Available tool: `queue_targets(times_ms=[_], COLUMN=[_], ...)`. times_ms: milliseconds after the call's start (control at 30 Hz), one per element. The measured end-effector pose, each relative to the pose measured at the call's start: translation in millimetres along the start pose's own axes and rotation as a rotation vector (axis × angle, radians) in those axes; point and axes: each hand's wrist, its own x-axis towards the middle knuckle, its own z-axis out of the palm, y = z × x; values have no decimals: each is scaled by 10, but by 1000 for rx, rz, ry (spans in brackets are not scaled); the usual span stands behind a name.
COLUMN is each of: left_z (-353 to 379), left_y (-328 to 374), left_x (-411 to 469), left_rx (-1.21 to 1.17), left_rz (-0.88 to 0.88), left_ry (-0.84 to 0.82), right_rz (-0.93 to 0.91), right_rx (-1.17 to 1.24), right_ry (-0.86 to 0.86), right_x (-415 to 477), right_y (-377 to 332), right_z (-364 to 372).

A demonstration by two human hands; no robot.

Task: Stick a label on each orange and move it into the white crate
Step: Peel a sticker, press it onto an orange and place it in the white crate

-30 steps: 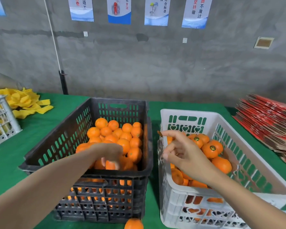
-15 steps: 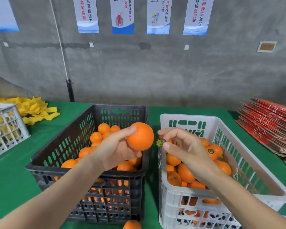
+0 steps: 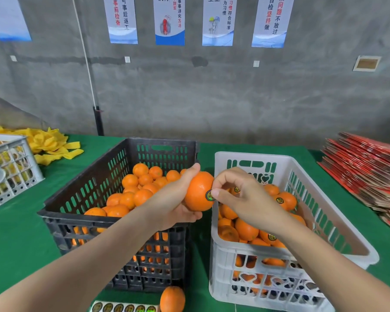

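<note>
Oranges (image 3: 142,195) in black crate (image 3: 99,219), white crate (image 3: 252,156)

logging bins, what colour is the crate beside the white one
The crate is black, clearest in the head view.

Labelled orange (image 3: 197,190) raised between black and white crate (image 3: 302,176).

A fruit packing workshop: bare concrete wall (image 3: 212,97) with work-rule posters (image 3: 272,21), crates of oranges (image 3: 142,194), flattened red cartons (image 3: 365,170) stacked at the table's right edge
</note>
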Motion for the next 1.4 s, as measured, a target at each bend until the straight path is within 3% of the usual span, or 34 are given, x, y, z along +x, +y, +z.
queue_targets(times_ms=[333, 433, 567, 667, 767, 933, 1033, 1200, 1400], left_z=[53, 56, 57, 79, 113, 50, -180, -524, -665], left_y=[-94, -105, -152, -154, -112, 49, 169, 160, 152], left_x=[-6, 16, 65, 160, 239, 438, 625, 789, 928], left_rx=[49, 27, 78, 91, 93, 483, 342, 171, 113], left_rz=[-6, 14, 13, 42, 49, 203, 303, 250, 193], left_ry=[-84, -64, -92, -82, -73, 121, 239, 322, 359], right_rz=[-103, -75, 192, 83, -6, -44, 140, 572, 698], right_rx=[-238, -129, 143, 60, -43, -56, -97, -197, -317], right_ry=[155, 202, 121, 31, 72, 187, 274, 307, 212], right_x=[-85, -89, -19, -55, -79, 153, 530, 1017, 1218], right_y=[38, 74, 170, 186, 243, 479, 958, 2095, 2891], right_z=[126, 117, 14, 127, 310, 258, 13, -435, -258])
